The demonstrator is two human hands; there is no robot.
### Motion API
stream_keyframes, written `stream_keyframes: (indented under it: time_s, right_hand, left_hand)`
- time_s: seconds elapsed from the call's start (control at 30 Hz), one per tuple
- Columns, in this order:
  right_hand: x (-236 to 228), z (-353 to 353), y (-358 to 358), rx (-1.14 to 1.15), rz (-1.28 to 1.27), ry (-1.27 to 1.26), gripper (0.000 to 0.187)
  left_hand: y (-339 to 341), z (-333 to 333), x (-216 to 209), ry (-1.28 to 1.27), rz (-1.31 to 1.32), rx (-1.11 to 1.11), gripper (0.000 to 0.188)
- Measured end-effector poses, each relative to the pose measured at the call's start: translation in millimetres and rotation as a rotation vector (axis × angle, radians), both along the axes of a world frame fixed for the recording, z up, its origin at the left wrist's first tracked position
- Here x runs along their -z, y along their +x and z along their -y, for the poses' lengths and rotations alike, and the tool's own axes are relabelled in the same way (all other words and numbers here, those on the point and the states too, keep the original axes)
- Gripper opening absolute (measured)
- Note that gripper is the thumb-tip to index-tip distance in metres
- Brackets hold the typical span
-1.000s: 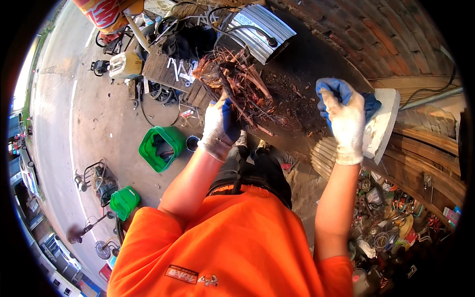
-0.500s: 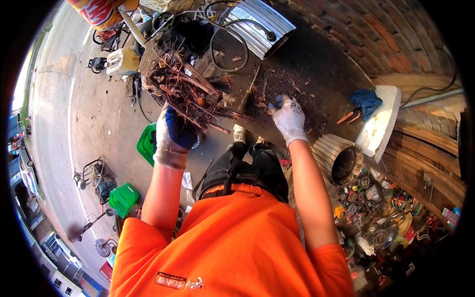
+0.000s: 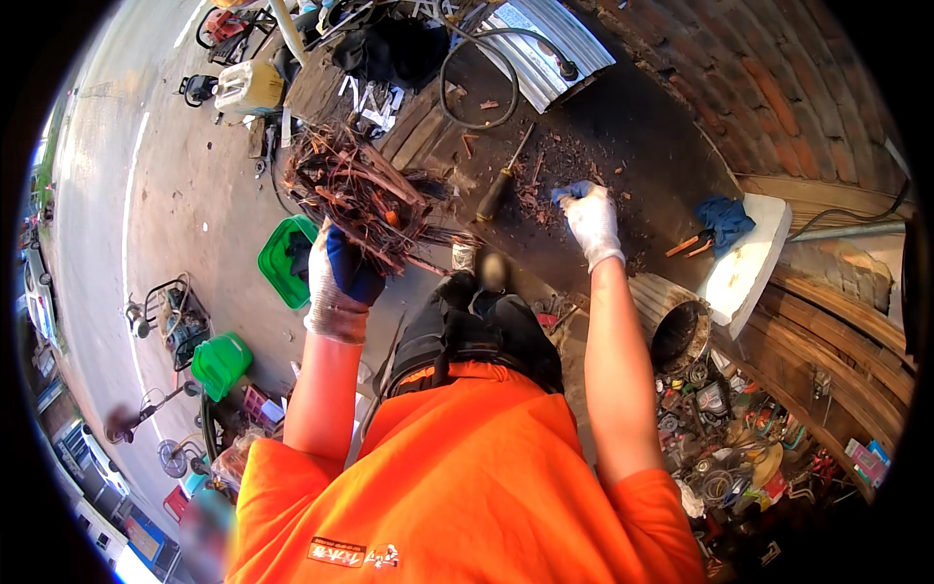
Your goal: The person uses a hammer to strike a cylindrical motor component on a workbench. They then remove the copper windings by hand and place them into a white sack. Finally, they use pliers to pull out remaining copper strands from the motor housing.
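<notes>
While the left hand [image 3: 342, 276] grips a tangled bundle [image 3: 358, 190], right hand [image 3: 593, 224] curled, grip unclear; screwdriver [image 3: 496, 195] and debris [image 3: 531, 202] between

Fibrous roughness, knitted cloth, shiny metal
The tangled bundle [image 3: 352, 190] looks rough, matt and woody; the left glove [image 3: 338, 277] is knitted cloth with a smoother blue coating; the finned casing [image 3: 538, 62] is shiny metal (its ridges catch the light); the green buckets [image 3: 222, 365] are smooth plastic.
</notes>
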State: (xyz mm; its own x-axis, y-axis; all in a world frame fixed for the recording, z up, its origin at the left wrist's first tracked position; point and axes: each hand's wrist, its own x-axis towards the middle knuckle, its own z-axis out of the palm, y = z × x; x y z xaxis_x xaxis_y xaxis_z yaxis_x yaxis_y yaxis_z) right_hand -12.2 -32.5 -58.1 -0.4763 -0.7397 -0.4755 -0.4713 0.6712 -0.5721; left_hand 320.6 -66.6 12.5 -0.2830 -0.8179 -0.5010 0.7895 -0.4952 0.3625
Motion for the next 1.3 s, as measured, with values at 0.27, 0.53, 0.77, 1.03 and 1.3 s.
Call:
stream_keyframes:
  time_s: [0.27,0.53,0.77,1.03,1.3]
  right_hand:
    - [-78.5,-20.6,13.3,0.277,0.595,-0.32,0.009]
    - [-194.4,11.6,88.8,-0.146,0.968,-0.626,0.009]
    - [-175.5,41.8,116.3,-0.397,0.736,-0.506,0.012]
    - [-199.2,20.3,70.7,-0.15,0.818,-0.674,0.024]
    - [-24.8,-57.2,1.1,-0.054,0.265,-0.302,0.02]
  left_hand:
    - [-16.5,-24.4,8.6,0.021,0.026,-0.087,0.031]
    - [-59.7,-26.8,9.6,0.139,0.037,-0.103,0.023]
    - [-88.2,-29.1,-25.6,0.197,0.042,-0.07,0.016]
    - [-82.1,-28.6,-12.6,0.169,-0.041,-0.057,0.028]
    - [-50.0,-29.2,15.1,0.051,-0.076,-0.07,0.032]
